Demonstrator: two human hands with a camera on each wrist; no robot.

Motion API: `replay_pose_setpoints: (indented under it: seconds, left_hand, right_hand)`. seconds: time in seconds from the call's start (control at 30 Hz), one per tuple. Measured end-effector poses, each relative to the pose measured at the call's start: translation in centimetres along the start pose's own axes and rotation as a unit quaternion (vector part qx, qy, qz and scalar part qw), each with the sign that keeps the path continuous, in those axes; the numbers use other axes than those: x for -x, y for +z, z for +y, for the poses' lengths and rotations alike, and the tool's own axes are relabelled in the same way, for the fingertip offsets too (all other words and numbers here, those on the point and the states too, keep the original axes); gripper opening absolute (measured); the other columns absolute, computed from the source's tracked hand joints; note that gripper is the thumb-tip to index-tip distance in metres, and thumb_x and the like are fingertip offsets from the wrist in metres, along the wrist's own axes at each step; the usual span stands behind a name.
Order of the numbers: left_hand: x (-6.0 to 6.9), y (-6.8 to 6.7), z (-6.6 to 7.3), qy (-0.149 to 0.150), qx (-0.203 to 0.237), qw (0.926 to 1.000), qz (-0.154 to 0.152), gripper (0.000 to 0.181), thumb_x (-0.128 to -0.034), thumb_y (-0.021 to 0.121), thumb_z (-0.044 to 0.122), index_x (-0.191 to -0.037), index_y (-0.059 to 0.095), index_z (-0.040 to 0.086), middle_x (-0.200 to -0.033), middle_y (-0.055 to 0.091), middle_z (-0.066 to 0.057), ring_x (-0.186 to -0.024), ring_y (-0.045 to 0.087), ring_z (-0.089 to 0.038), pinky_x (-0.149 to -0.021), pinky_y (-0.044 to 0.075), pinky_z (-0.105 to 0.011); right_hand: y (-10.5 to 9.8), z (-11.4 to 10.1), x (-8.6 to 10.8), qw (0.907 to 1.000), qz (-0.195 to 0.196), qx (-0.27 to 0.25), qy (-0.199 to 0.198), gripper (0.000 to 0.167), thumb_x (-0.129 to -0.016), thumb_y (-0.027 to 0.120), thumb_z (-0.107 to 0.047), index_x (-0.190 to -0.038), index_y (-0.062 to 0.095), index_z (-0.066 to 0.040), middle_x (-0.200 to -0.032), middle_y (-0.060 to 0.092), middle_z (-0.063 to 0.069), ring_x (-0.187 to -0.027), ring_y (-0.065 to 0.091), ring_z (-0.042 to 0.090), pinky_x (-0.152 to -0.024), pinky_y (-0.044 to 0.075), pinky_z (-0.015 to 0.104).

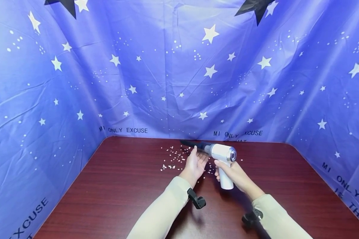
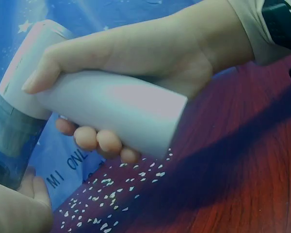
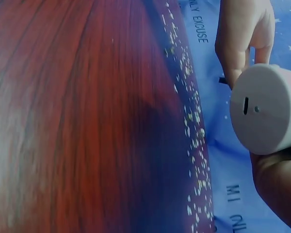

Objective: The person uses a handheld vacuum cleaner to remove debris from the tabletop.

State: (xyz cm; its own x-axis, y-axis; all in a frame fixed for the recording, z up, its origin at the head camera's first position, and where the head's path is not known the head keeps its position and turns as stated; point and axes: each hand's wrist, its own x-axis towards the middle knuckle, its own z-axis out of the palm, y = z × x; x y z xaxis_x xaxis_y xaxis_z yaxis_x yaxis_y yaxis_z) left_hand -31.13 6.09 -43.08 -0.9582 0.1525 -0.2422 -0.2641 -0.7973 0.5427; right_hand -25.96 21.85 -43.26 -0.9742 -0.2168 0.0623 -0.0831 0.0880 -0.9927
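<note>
A white handheld vacuum with a see-through dark dust cup and a long black nozzle is held above the table. My right hand grips its handle, fingers curled round and thumb near the body. Under the cup and nozzle is my left hand, palm turned up and fingers fairly straight. Its thumb stands against the nozzle. The right wrist view shows the handle's round end, with the left hand beyond it. Small white scraps lie scattered on the tabletop below.
The dark red wooden table has its back edge against a blue star-printed cloth, which also hangs at both sides. Each sleeved wrist wears a black camera mount. A few scraps lie right of the main scatter.
</note>
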Motion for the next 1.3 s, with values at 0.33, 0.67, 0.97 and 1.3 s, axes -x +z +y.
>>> replay_pose_setpoints:
  seconds: [0.33,0.67,0.97,1.3]
  left_hand:
    - [-0.8,-1.1,1.1,0.017,0.013,0.9998,-0.001,0.058,-0.1099,0.036,0.031,-0.147,0.029,-0.013,-0.144,0.041,-0.029,-0.14,0.038,-0.035,-0.115,0.036,-0.038]
    - [-1.4,-1.5,1.3,0.028,0.038,0.9989,0.002,0.061,-0.1098,0.035,0.035,-0.148,0.027,-0.012,-0.145,0.038,-0.027,-0.141,0.036,-0.034,-0.116,0.034,-0.037]
    - [-1.7,-1.9,1.7,0.031,0.051,0.9983,-0.001,0.064,-0.1095,0.037,0.036,-0.149,0.023,-0.012,-0.15,0.032,-0.029,-0.143,0.032,-0.033,-0.117,0.032,-0.036]
    - [-1.7,-2.0,1.7,0.025,0.049,0.9985,-0.006,0.063,-0.1095,0.037,0.036,-0.149,0.024,-0.012,-0.15,0.032,-0.029,-0.143,0.033,-0.033,-0.115,0.035,-0.035]
  right_hand:
    - [1.9,-0.2,-1.4,0.9997,0.005,-0.01,0.021,0.031,-0.1,0.063,-0.029,-0.103,0.057,0.001,-0.072,0.064,0.013,-0.061,0.064,0.019,-0.059,0.06,0.036]
    - [3.2,-0.9,-2.1,0.9982,0.013,-0.047,0.034,0.033,-0.1,0.063,-0.029,-0.098,0.058,0.003,-0.069,0.063,0.011,-0.057,0.063,0.016,-0.057,0.059,0.032]
    - [3.3,-0.5,-2.4,0.9984,-0.019,-0.049,0.018,0.029,-0.1,0.061,-0.033,-0.098,0.056,-0.004,-0.073,0.067,0.015,-0.06,0.066,0.016,-0.061,0.061,0.038]
    - [3.6,-1.1,-2.4,0.9983,0.005,-0.051,0.028,0.028,-0.1,0.063,-0.027,-0.097,0.055,-0.001,-0.068,0.062,0.012,-0.057,0.062,0.016,-0.059,0.06,0.037]
